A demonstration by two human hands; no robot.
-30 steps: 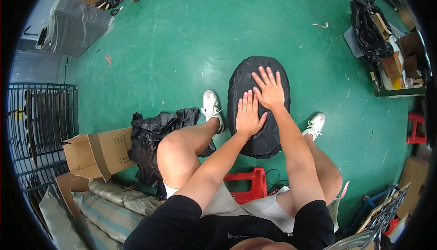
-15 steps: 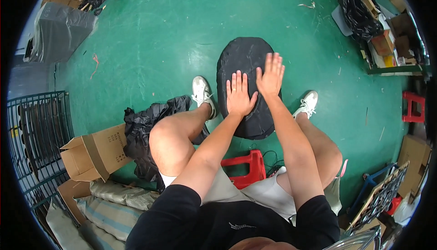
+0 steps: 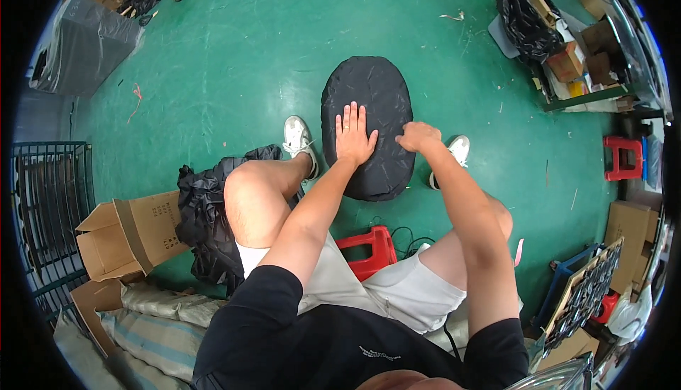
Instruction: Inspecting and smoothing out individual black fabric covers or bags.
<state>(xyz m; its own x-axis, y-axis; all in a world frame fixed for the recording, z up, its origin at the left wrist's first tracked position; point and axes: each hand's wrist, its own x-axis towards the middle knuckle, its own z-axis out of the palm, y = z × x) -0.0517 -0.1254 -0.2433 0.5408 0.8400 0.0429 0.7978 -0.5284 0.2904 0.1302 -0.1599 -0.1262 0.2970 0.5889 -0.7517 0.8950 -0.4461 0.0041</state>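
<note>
The black oval bundle (image 3: 379,81) lies on the green floor (image 3: 234,56) between the person's 2 white shoes (image 3: 296,133), its creased covering hiding what is inside. The left hand (image 3: 356,138) rests flat on it, 4 fingers extended with small gaps and the thumb spread away, covering part of the surface. At the bundle's right edge, the right hand (image 3: 421,136) is curled; its fingertips are mostly hidden, so I cannot tell whether they pinch the covering. The right forearm (image 3: 461,188) partly covers the right shoe. White shorts hide part of a red plastic stool (image 3: 383,248).
</note>
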